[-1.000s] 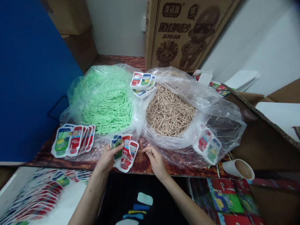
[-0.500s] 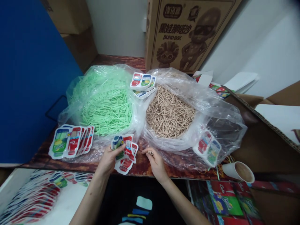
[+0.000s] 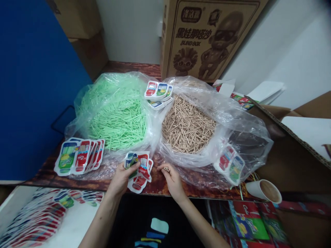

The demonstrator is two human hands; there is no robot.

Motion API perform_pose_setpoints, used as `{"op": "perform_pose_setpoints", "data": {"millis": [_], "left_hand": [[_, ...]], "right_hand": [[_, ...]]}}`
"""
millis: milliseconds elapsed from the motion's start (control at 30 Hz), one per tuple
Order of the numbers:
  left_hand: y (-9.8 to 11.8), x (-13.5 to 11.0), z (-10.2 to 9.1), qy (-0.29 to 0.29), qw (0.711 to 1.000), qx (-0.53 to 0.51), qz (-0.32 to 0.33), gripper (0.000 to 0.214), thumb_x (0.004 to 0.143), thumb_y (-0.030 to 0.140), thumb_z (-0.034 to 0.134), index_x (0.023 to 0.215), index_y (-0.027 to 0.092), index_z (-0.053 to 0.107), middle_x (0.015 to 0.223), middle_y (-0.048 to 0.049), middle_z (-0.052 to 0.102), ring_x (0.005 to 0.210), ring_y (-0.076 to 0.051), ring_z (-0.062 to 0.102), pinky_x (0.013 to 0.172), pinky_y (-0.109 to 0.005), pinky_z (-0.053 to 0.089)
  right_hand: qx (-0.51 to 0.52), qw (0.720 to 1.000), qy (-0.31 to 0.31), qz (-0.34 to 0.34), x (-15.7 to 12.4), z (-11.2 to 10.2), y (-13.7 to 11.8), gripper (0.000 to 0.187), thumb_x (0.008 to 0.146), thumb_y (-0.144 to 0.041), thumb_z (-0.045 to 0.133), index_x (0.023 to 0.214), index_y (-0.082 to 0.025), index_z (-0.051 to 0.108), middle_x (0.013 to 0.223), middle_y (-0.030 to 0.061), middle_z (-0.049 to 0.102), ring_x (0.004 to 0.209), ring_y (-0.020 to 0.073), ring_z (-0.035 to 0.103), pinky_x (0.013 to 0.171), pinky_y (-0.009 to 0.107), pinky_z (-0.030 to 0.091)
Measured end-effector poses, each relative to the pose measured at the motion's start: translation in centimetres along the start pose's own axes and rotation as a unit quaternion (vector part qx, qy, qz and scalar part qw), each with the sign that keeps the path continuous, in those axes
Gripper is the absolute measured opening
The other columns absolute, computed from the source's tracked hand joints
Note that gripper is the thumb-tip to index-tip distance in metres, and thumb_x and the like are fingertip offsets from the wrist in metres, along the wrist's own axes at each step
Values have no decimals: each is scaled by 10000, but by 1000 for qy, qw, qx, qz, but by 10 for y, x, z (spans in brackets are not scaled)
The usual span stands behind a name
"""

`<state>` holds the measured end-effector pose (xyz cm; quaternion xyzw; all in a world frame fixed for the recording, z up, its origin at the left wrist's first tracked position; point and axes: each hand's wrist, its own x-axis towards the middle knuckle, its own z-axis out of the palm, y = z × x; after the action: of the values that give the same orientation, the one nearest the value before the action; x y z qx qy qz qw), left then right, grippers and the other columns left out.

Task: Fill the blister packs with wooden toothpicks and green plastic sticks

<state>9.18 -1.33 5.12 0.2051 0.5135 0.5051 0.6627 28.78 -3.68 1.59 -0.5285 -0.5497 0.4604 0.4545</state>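
The left hand (image 3: 120, 178) and right hand (image 3: 173, 181) are bare, as are both forearms. Beneath them lies a black garment (image 3: 131, 213) printed with pale blue, blue and yellow patches.

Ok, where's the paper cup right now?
In the head view the paper cup is low on the right, at the front edge of the table, just right of the clear bag of wooden sticks and beside some yellow rubber bands.

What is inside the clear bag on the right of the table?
A heap of tan wooden sticks fills the clear bag. Its lower layers and the bag's bottom are covered by the sticks on top.
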Motion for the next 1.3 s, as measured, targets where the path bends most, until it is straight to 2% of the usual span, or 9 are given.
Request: {"op": "perform_pose_setpoints", "data": {"millis": [167,267,333,400,467,533,733,900,1300], "left_hand": [[-6,-2,2,-9,1000,29,6,271,559,274,868,713,140,689,653,-4,702,559,-136,636,583,-237,521],[-8,-5,5,-39,997,65,29,235,591,279,850,721,150,701,679,0,703,587,-125,621,600,-222,505],[-9,-7,8,-64,992,97,47,199,622,279,830,728,159,710,696,3,704,609,-125,612,617,-217,496],[-8,-9,12,-84,985,133,64,172,639,276,815,717,160,714,692,1,699,616,-132,603,617,-220,488],[-9,-12,17,-95,981,156,71,164,640,276,810,711,159,719,689,-6,696,622,-146,599,614,-230,486],[-9,-15,21,-104,980,159,64,173,638,282,807,731,160,728,695,-10,699,626,-158,602,624,-243,488],[-15,-17,23,-108,985,126,47,170,633,275,811,740,175,724,705,4,702,629,-154,609,641,-243,483],[-20,-13,21,-102,986,125,39,198,623,278,818,767,175,732,723,-10,714,657,-175,625,652,-256,492],[-15,-17,30,-126,980,146,52,157,634,267,804,690,162,702,642,3,664,589,-150,581,592,-239,474]], "right_hand": [[25,1000,9,10,-1,1,2,175,911,-310,507,863,-211,643,874,50,691,883,203,634,820,320,482],[117,992,38,40,8,-5,-8,172,898,-359,552,857,-206,620,871,53,700,873,207,645,860,361,488],[238,967,59,67,21,-11,-24,160,884,-372,586,870,-213,598,864,37,705,889,209,664,909,403,486],[364,925,50,92,37,-17,-43,134,866,-356,624,879,-232,575,852,8,703,959,212,675,977,440,466],[427,897,12,114,50,-21,-62,121,847,-325,652,868,-238,570,849,-3,704,1022,216,669,1012,455,453],[442,887,-32,129,57,-21,-75,119,841,-317,660,866,-237,574,869,3,714,1063,227,659,1024,471,449],[424,887,-111,144,50,-15,-80,160,833,-345,664,877,-231,561,994,37,746,1091,239,652,1043,483,434],[387,903,-97,160,43,-20,-81,179,845,-372,647,858,-216,560,945,50,749,1002,249,686,968,477,492],[302,942,-115,90,35,-29,-89,280,819,-491,639,830,-236,523,850,54,727,913,268,695,895,470,513]]}}
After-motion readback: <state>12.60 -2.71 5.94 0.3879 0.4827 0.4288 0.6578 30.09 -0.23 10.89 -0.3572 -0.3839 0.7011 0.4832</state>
